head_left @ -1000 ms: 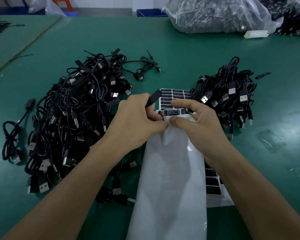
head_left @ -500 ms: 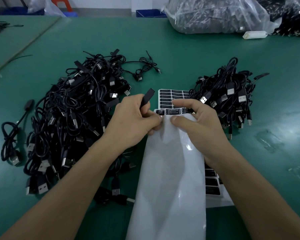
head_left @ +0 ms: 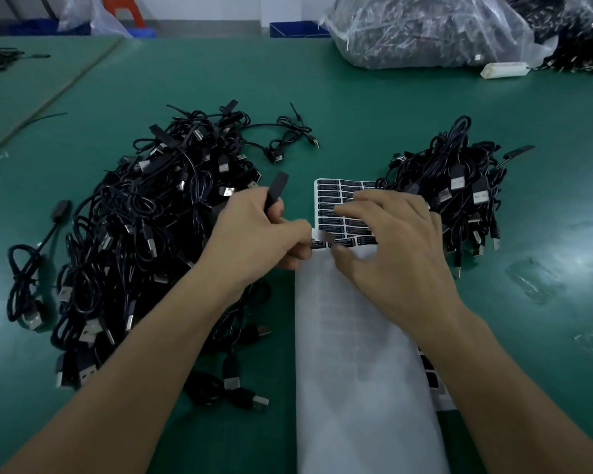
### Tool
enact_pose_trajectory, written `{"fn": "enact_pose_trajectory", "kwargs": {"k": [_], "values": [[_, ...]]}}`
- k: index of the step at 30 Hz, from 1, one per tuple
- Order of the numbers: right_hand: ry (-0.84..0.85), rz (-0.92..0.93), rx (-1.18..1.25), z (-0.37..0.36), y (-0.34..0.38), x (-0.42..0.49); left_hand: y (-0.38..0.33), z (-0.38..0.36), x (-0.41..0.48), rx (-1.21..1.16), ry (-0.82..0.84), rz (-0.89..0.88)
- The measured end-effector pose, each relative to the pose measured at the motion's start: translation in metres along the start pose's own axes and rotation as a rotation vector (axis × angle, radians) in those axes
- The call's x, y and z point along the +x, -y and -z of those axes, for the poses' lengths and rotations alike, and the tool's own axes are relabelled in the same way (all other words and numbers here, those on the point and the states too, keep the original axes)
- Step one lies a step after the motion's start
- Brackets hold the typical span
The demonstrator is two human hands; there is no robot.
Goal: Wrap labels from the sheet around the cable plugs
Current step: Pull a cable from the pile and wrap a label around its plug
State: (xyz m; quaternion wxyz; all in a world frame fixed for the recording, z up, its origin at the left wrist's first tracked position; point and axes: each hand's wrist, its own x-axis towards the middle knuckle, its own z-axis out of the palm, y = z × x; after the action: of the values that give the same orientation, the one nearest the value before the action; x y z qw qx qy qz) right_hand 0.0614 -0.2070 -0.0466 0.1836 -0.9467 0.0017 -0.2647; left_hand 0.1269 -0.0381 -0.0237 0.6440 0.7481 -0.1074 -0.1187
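Observation:
A sheet of black labels point(head_left: 332, 200) lies on the green table, with its long white backing point(head_left: 356, 371) folded toward me. My left hand point(head_left: 257, 234) grips a black cable plug point(head_left: 276, 190), which sticks up past its fingers. The thumb and forefinger of that hand also pinch a black label point(head_left: 318, 243) at the sheet's left edge. My right hand point(head_left: 394, 248) lies over the sheet with fingers spread. Its fingertips rest on the label rows and its thumb is by the lowest row. The plug's cable is hidden under my left hand.
A large heap of black USB cables point(head_left: 144, 234) lies to the left, a smaller heap point(head_left: 459, 193) to the right of the sheet. A clear bag of cables point(head_left: 425, 32) and a white block point(head_left: 504, 69) sit at the back right. A table seam point(head_left: 65, 87) runs along the far left.
My left hand has shifted left with the plug and now pinches a label at the sheet's edge. My right hand has let go of the backing fold and spread its fingers over the sheet.

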Motion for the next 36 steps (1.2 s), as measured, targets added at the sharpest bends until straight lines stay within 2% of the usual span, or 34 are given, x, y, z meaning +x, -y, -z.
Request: {"fn": "enact_pose_trajectory", "kwargs": {"k": [2,5,12,26,29,33,36], "values": [[-0.025,0.064,0.043,0.001,0.004,0.0,0.004,-0.002,0.0,0.015,-0.006,0.006],[0.025,0.114,0.058,0.001,0.01,-0.001,0.007,-0.003,0.0,0.052,-0.028,-0.002],[-0.031,0.098,0.109,0.0,0.012,-0.002,0.002,-0.007,-0.001,0.068,-0.026,0.017],[-0.107,0.054,0.127,-0.001,0.017,-0.003,-0.006,-0.006,-0.004,-0.05,0.006,0.075],[-0.102,-0.04,0.278,0.001,0.02,-0.003,-0.006,-0.006,-0.005,-0.086,0.023,0.082],[-0.043,-0.248,0.668,0.005,0.02,0.002,-0.006,-0.005,-0.004,-0.087,0.046,0.111],[0.002,-0.304,0.877,0.008,0.022,0.005,-0.007,-0.006,-0.007,-0.033,0.075,0.062]]}}
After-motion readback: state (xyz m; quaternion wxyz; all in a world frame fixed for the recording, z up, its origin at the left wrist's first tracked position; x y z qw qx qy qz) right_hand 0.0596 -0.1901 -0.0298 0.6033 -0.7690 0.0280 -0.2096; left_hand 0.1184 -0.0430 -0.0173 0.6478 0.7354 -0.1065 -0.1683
